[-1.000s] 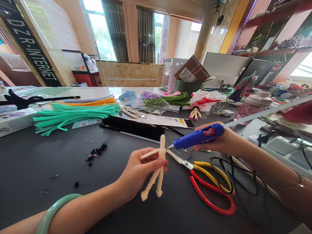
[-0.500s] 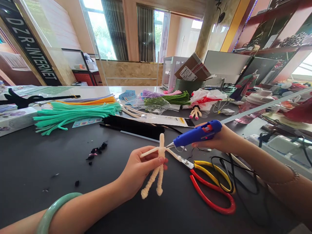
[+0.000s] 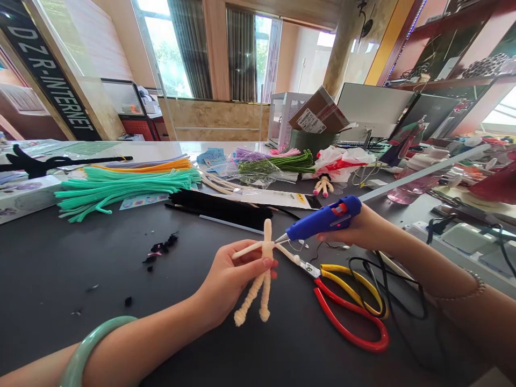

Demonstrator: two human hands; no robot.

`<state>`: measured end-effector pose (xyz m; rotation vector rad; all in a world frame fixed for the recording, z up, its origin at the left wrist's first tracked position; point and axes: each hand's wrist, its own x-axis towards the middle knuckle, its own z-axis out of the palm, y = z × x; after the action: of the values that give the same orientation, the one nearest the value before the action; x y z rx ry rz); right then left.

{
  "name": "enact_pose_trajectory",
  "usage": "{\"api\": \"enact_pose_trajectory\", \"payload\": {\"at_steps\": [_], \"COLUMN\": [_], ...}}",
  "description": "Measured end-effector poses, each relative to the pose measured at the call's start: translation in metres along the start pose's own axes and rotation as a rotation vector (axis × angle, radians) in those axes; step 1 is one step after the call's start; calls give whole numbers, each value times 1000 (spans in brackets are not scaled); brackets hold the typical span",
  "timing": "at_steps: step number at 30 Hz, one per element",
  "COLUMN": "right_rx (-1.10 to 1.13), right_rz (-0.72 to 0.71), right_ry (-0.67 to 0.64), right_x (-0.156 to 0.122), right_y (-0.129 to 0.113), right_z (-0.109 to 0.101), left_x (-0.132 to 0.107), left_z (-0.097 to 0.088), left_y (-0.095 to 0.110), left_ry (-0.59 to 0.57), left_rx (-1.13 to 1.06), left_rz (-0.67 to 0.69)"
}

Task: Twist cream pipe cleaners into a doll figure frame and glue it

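My left hand holds a cream chenille pipe-cleaner figure upright by its middle, with its twisted legs hanging below my fingers. My right hand grips a blue hot glue gun, and a long translucent glue stick runs out of its back. The gun's metal nozzle sits right at the figure's upper body, at or very near the shoulder. Any glue there is too small to see. Below the figure's outstretched arm lie red-and-yellow-handled scissors.
Bundled pipe cleaners lie across the dark table: black, teal and green. Black scraps lie left of my hands. A small pipe-cleaner doll stands beyond, and a black cord loops beside the scissors.
The glue gun and my right hand have shifted slightly left, and the gun's back end has tilted up a little. The figure stays in nearly the same place in my left hand.
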<state>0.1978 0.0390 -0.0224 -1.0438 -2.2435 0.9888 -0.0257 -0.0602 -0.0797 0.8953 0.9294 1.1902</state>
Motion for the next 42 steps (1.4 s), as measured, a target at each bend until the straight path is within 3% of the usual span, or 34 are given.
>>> {"api": "enact_pose_trajectory", "payload": {"at_steps": [15,31,42], "right_rx": [314,539,588], "right_rz": [71,59,100], "right_ry": [-41,-132,-130], "right_x": [14,15,14], "right_y": [28,30,29], "right_z": [9,18,22], "left_x": [0,2,3], "left_z": [-1,0,0], "left_y": [0,0,-1], "left_ry": [53,89,40], "left_rx": [-60,-60,10], "left_rz": [4,20,60]}}
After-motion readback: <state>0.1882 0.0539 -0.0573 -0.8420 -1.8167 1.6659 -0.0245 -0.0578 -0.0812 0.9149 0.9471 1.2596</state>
